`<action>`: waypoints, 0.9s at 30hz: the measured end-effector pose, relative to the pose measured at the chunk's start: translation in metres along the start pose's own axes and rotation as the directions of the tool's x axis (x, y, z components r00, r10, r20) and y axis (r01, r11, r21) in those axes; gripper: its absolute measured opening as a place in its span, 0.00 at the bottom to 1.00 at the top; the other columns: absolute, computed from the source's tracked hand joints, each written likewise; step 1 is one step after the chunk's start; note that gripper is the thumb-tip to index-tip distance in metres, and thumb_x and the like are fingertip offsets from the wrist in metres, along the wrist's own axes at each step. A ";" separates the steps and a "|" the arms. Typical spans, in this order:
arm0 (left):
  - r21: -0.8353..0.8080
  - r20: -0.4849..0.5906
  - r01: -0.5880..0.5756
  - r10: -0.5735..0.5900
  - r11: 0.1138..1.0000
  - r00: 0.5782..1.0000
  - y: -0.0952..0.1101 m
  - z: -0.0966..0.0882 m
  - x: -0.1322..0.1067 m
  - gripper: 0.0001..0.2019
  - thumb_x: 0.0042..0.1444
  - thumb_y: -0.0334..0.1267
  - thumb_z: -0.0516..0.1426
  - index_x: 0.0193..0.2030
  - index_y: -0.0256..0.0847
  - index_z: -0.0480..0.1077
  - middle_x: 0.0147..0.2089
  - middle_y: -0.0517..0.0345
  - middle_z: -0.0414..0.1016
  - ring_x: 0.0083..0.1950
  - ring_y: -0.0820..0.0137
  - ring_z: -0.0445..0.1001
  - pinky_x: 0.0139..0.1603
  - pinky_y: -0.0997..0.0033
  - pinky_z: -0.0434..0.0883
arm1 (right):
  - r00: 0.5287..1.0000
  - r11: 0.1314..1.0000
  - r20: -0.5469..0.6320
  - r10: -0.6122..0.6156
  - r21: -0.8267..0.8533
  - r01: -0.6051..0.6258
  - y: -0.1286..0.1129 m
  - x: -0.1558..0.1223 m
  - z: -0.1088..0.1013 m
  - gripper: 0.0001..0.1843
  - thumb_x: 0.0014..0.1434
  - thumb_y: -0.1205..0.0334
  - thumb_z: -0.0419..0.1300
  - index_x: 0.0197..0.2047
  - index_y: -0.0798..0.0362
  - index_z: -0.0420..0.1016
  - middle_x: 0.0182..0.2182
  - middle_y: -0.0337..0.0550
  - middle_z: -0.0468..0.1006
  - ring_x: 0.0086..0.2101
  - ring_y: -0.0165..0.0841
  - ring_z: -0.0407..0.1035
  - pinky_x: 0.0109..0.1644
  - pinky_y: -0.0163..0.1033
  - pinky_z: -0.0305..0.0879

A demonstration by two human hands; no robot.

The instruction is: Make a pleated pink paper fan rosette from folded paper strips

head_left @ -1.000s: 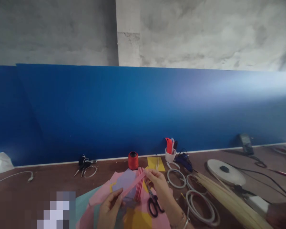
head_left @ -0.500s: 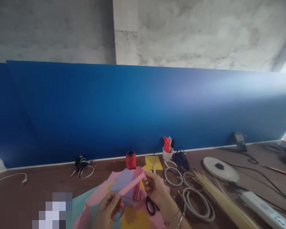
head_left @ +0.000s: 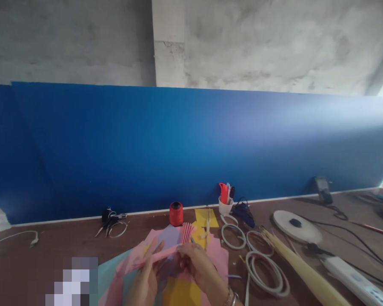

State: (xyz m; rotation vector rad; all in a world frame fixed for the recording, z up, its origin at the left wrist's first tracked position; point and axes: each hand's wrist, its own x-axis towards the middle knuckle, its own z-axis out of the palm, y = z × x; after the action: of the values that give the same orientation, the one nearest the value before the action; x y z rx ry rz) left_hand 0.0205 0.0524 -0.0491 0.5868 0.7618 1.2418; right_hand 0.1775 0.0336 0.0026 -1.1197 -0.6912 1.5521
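Observation:
A narrow pink paper strip stretches between my two hands, low over a pile of coloured paper. My left hand has it between thumb and fingers near its left part, the fingertips pointing up and away. At the strip's right end, my right hand pinches it with bent fingers. Just beyond that hand lies a row of pink pleated paper strips. Scissors are mostly hidden under my right hand. Pink, purple, teal and yellow sheets spread beneath both hands.
Behind the paper stand a red thread spool and a white cup with pens. Coiled cables, a straw-coloured bundle, a white disc and a power strip lie on the right. Pliers rest at left.
My right hand has moved slightly left and down, its fingers curling over the strip's end. The strip has lowered and lies flatter. My left hand's fingers have extended upward.

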 end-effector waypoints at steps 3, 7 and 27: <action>-0.016 -0.063 -0.048 0.047 0.999 0.997 0.012 0.001 0.005 0.27 0.42 0.52 0.63 0.50 0.45 0.72 0.47 0.46 0.77 0.52 0.53 0.72 0.45 0.60 0.70 | 0.995 0.947 0.097 0.019 -0.320 0.013 -0.002 -0.005 0.000 0.10 0.43 0.61 0.59 0.15 0.56 0.71 0.11 0.38 0.71 0.10 0.22 0.57 0.12 0.27 0.44; -0.085 -0.112 0.047 -0.056 0.995 0.992 0.027 0.005 -0.002 0.17 0.40 0.41 0.64 0.40 0.40 0.74 0.32 0.53 0.77 0.41 0.60 0.76 0.43 0.64 0.71 | 0.993 0.775 0.071 0.096 -0.631 -0.030 -0.018 -0.009 -0.010 0.11 0.45 0.62 0.56 0.15 0.55 0.73 0.15 0.41 0.75 0.10 0.23 0.59 0.12 0.28 0.46; -0.067 0.017 0.141 -0.141 0.988 0.990 0.013 0.020 -0.026 0.24 0.33 0.40 0.70 0.39 0.35 0.71 0.21 0.67 0.65 0.15 0.84 0.54 0.17 0.80 0.51 | 0.825 0.010 -0.220 -0.520 -0.968 -0.251 -0.095 0.032 -0.143 0.15 0.52 0.73 0.53 0.36 0.55 0.80 0.35 0.57 0.80 0.38 0.44 0.73 0.40 0.41 0.59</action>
State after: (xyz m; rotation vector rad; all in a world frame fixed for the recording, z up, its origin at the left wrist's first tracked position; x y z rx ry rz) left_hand 0.0241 0.0307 -0.0218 0.4762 0.7354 1.1282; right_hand 0.3469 0.0741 0.0189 -2.3431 -1.5477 0.1140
